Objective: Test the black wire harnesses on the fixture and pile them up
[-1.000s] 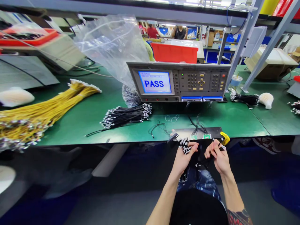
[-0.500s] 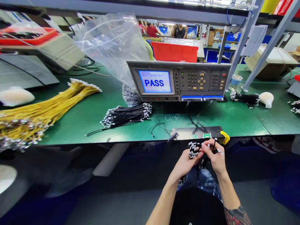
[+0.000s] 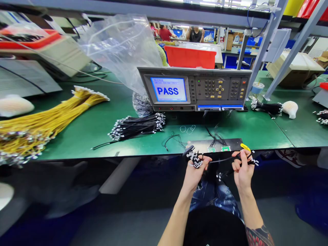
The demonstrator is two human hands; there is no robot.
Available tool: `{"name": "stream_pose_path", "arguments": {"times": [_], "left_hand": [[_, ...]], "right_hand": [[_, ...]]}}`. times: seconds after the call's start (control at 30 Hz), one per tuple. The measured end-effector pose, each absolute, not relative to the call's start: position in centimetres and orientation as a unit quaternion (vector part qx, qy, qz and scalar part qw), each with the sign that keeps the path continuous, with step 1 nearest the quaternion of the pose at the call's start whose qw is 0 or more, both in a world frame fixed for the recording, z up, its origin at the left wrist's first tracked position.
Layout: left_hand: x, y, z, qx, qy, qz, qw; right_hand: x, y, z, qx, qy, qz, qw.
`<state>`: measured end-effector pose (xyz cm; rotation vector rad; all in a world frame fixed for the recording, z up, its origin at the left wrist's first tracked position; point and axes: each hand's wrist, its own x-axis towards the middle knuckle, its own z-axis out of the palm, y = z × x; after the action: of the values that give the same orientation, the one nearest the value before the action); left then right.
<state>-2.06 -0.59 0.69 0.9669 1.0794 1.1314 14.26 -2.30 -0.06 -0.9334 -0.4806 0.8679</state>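
My left hand [image 3: 195, 171] is closed around a bunch of black cables [image 3: 195, 159] with white connectors at their ends. My right hand [image 3: 242, 171] grips black cables [image 3: 252, 161] whose white-tipped ends stick out to its right. A dark strand spans the gap between both hands, in front of the bench edge. More white-tipped cable ends [image 3: 219, 177] hang below, over my lap. Just beyond my hands, a dark fixture plate [image 3: 200, 145] carries two small green boards [image 3: 226, 148] wired toward a tester [image 3: 194, 89], whose screen reads PASS. A yellow clamp handle [image 3: 245, 147] stands behind my right hand.
On the green bench [image 3: 77, 143] lie a black cable bundle [image 3: 137, 126], a large yellow cable bundle [image 3: 51, 119] and loose rubber bands [image 3: 191, 129]. Another black bundle [image 3: 268, 106] is at right. A red bin [image 3: 190, 56] stands behind the tester, under a metal frame.
My hands have moved apart, left hand leftward and right hand to the right. A dark strand now stretches between them. The tester still reads PASS.
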Motion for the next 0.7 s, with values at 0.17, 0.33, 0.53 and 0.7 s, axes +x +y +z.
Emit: {"name": "stream_pose_path", "arguments": {"times": [0.17, 0.33, 0.53, 0.7], "left_hand": [[-2.8, -0.2, 0.2, 0.309, 0.401, 0.538, 0.674], [-2.2, -0.2, -0.1, 0.283, 0.339, 0.54, 0.717], [-0.7, -0.7, 0.7, 0.329, 0.325, 0.485, 0.742], [0.2, -0.7, 0.7, 0.359, 0.403, 0.496, 0.681]], "right_hand": [[14.7, -1.9, -0.7, -0.443, -0.233, 0.403, 0.766], [14.2, -1.6, -1.4, -0.472, -0.249, 0.442, 0.721], [13.8, -1.3, -2.2, -0.512, -0.273, 0.437, 0.687], [13.8, -1.1, -2.0, -0.522, -0.28, 0.426, 0.684]]}}
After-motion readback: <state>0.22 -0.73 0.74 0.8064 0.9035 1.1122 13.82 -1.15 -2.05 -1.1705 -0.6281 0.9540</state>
